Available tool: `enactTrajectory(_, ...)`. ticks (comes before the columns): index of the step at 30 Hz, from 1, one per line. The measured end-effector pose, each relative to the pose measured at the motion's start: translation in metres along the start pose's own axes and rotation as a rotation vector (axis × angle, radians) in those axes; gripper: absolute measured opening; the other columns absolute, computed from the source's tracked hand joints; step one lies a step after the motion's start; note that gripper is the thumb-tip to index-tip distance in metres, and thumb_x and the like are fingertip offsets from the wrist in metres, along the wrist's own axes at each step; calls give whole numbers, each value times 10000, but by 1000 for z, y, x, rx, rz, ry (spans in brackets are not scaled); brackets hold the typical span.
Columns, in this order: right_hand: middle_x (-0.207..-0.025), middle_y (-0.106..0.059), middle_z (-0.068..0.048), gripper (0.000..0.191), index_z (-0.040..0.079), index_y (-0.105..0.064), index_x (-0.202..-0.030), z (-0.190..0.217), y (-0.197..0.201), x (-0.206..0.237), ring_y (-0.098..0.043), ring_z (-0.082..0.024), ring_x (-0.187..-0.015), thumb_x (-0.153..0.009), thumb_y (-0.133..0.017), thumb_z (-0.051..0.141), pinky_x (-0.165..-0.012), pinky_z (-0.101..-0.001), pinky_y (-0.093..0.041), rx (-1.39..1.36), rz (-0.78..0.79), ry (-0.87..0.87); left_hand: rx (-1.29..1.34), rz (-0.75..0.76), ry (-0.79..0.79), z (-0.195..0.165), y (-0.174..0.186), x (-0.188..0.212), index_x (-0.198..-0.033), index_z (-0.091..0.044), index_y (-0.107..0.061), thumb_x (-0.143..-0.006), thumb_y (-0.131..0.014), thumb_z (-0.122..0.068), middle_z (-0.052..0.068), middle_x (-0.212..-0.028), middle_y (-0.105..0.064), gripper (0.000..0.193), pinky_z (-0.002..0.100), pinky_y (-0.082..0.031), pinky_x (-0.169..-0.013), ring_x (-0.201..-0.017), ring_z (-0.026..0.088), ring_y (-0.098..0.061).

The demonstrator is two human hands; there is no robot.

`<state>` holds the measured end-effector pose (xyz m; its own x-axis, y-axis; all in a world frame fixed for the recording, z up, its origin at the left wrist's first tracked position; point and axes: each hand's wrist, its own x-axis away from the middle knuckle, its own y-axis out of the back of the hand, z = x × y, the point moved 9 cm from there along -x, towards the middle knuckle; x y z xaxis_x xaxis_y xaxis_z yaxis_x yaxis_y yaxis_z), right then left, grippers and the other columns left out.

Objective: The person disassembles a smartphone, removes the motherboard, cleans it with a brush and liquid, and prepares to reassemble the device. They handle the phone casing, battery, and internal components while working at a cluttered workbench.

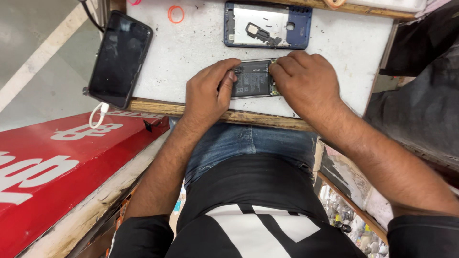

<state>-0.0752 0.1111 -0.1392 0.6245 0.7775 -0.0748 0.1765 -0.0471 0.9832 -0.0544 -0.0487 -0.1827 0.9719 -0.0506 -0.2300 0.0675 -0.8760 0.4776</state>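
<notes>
**Holding an opened phone between both hands**

Gripping from both ends, the person's hands meet on an opened phone [253, 79] that lies flat on the white work surface [191, 52], near its front wooden edge. The phone's dark battery faces up between the two hands.

The left hand [209, 91] sits at 9 o'clock of the phone, its grip closed on that end: the curled fingers [224, 69] lie over the top edge and the thumb presses against the side. The right hand [306, 81] covers the 3 o'clock end, fingers bent down onto the phone's upper corner; its grip is closed on that end, though the fingertips themselves are hidden.

At 12 o'clock of the phone, just apart from it, lies a blue phone back cover [267, 25], inside up. Well away at 9 o'clock, a black smartphone [119, 58] rests screen up, overhanging the surface's left edge, with a white cable [99, 114] plugged in at its lower end. An orange rubber band [176, 14] lies at 11 o'clock. A red signboard [48, 167] stands at 8 o'clock, below the surface.
</notes>
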Motion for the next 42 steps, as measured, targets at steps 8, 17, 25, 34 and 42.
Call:
enactTrajectory(8,-1015,-747,-29,207,82,-738,-1052,4,-1,-5,-698,-169,-1022,-870,-761,175,-740,-307,-571,98,54,140,39,6,27,6,-1,3,-1261,-47,-672,-1053,-587,-46,123,-1046,-766,224,307,-647,-780,-919,173,-776)
enactTrajectory(17,-920,-728,-8,144,105,-725,-952,6,-3,-8,-688,-149,-926,-841,-778,180,-715,-291,-581,141,120,203,31,26,48,12,-5,5,-1263,-59,-663,-1067,-574,-68,106,-1033,-765,216,295,-649,-762,-928,160,-776)
enactTrajectory(25,-876,-713,-2,182,86,-715,-938,17,-4,-6,-669,-138,-904,-813,-785,198,-731,-264,-599,230,147,317,74,18,57,11,-4,7,-1266,-60,-666,-1074,-572,-84,110,-1057,-766,215,295,-650,-777,-940,160,-773)
enactTrajectory(34,-980,-750,-19,277,102,-742,-1051,3,5,-11,-694,-168,-983,-791,-773,193,-773,-306,-611,119,167,249,104,28,81,13,-3,9,-1281,-59,-665,-1081,-569,-110,106,-1051,-768,228,302,-644,-781,-954,164,-777)
enactTrajectory(42,-1122,-754,-146,172,84,-747,-1225,-61,2,38,-717,-266,-871,-1078,-659,107,-859,-382,-574,-586,17,-623,130,26,97,19,0,7,-1316,-57,-647,-1063,-578,-90,103,-1027,-759,265,302,-639,-782,-949,161,-766)
